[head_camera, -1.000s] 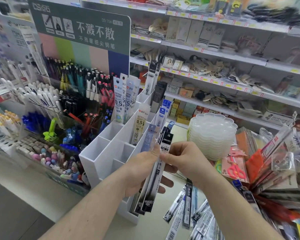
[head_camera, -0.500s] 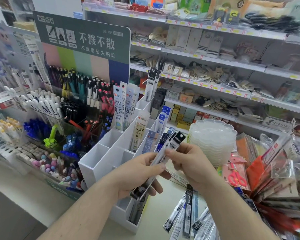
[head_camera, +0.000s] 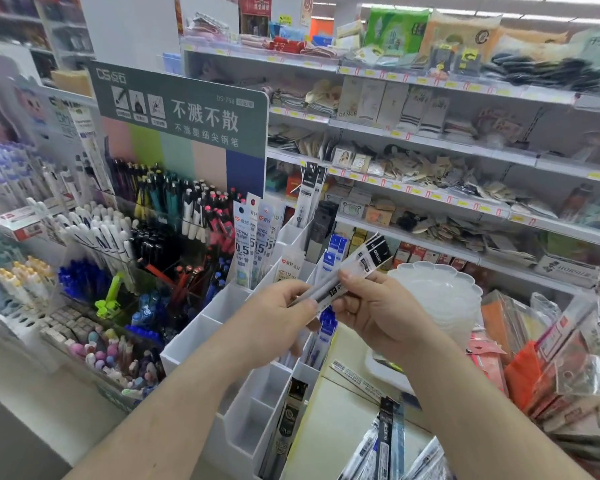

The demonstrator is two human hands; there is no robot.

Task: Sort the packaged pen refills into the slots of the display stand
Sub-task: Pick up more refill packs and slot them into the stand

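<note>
- My left hand (head_camera: pixel 278 311) and right hand (head_camera: pixel 371 308) meet above the white display stand (head_camera: pixel 201 332), each pinching the same thin bundle of packaged pen refills (head_camera: pixel 355 270).
- The bundle is tilted, its black header cards pointing up and to the right of the stand, its lower end hidden behind my left fingers (head_camera: pixel 300 304).
- The stand is a stepped white plastic block of open slots; the near slots on its left side hold nothing I can see.
- Its rear slots hold upright refill packs (head_camera: pixel 243 242) printed 0.5, and a black-headed pack (head_camera: pixel 309 194) rises from the rearmost slot.
- A blue refill pack (head_camera: pixel 335 256) stands in a slot on the stand's right side, just behind my hands.
- A dark pack (head_camera: pixel 290 415) sits in the nearest right-hand slot, below my wrists.
- The stand rests on a pale cream countertop (head_camera: pixel 326 424); loose refill packets (head_camera: pixel 385 445) lie on it to the right of the stand.
- Left of the stand, a clear rack of pens (head_camera: pixel 160 216) is packed with many colours, under a green signboard (head_camera: pixel 187 114) with Chinese lettering.
- Right of the stand sits a stack of translucent scalloped trays (head_camera: pixel 440 292), then a heap of bagged goods (head_camera: pixel 568 372).
- Behind the stand, white store shelves (head_camera: pixel 440 142) with yellow price tags carry small packaged merchandise, too blurred to name.
</note>
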